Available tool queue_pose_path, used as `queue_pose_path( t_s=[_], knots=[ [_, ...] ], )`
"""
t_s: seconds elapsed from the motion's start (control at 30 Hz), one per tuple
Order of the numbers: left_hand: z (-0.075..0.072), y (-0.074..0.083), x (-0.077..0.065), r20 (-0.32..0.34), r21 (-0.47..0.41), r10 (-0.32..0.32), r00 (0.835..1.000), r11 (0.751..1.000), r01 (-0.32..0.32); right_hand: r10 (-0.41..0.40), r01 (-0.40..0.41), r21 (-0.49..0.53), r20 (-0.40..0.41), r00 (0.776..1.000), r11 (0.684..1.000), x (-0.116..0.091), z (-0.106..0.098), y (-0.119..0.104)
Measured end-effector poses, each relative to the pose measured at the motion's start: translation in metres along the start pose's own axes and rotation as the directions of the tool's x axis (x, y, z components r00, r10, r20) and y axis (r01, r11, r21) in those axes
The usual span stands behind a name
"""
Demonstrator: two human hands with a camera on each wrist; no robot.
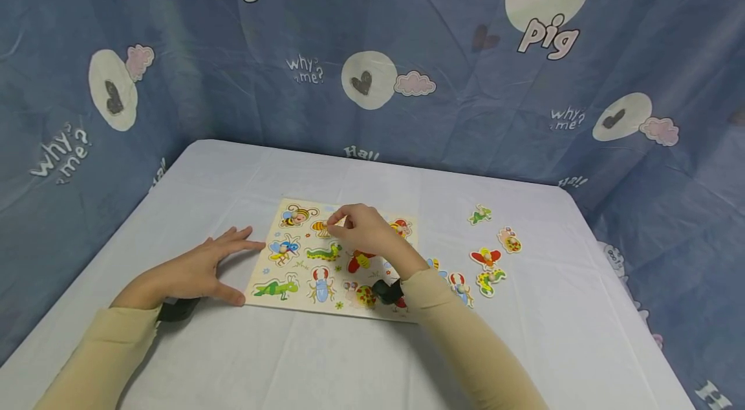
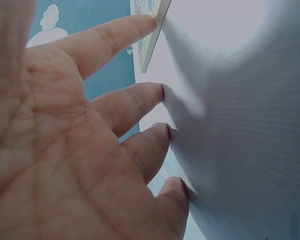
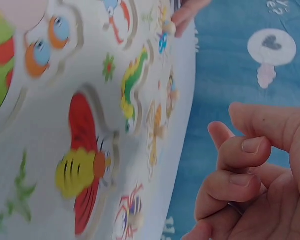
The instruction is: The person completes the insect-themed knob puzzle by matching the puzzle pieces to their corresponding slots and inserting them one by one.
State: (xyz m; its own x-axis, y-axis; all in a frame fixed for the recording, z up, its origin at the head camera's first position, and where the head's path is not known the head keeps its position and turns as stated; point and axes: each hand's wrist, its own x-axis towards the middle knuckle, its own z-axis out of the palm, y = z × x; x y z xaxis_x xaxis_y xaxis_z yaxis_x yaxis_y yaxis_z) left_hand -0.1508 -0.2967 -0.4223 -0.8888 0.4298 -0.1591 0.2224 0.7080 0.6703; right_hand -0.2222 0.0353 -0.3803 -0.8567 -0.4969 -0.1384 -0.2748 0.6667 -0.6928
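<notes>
A pale insect puzzle board point(image 1: 302, 280) lies on the white-covered table. My left hand point(image 1: 194, 268) is spread at its left side, with the index finger against the board's edge point(image 2: 151, 47) and the thumb by the near left corner. My right hand point(image 1: 372, 232) hovers over the board's upper middle, fingers bent, beside a yellow striped wasp piece point(image 1: 319, 227). In the right wrist view the wasp piece point(image 3: 154, 137) lies on the board, and the right hand point(image 3: 255, 180) is apart from it, with a gap between thumb and fingers and nothing seen in it.
Right of the board lie loose pieces: a grasshopper point(image 1: 480, 215), a spotted snail-like piece point(image 1: 510, 241), a red-winged insect point(image 1: 485, 258), a caterpillar point(image 1: 491, 281) and a stag beetle point(image 1: 460, 288). A blue piece point(image 1: 435, 266) is partly hidden by the right sleeve. Patterned blue cloth point(image 1: 256, 80) hangs behind.
</notes>
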Motion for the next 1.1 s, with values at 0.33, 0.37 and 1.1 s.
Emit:
queue_pose_path(
  t_s=[0.33, 0.37, 1.1],
  knots=[
    [0.000, 0.003, -0.001, -0.002, -0.005, -0.007, 1.000, 1.000, 0.007, 0.039, -0.038, 0.015, -0.069, 0.997, 0.999, -0.019, -0.019, 0.022],
    [0.000, 0.003, -0.001, -0.003, -0.003, -0.007, 1.000, 1.000, 0.007, 0.043, -0.042, 0.012, -0.074, 0.996, 0.999, -0.021, -0.020, 0.024],
    [0.000, 0.001, 0.000, -0.005, -0.006, -0.013, 1.000, 1.000, 0.013, 0.151, -0.151, 0.015, -0.178, 0.972, 0.988, -0.084, -0.060, 0.088]
  ],
)
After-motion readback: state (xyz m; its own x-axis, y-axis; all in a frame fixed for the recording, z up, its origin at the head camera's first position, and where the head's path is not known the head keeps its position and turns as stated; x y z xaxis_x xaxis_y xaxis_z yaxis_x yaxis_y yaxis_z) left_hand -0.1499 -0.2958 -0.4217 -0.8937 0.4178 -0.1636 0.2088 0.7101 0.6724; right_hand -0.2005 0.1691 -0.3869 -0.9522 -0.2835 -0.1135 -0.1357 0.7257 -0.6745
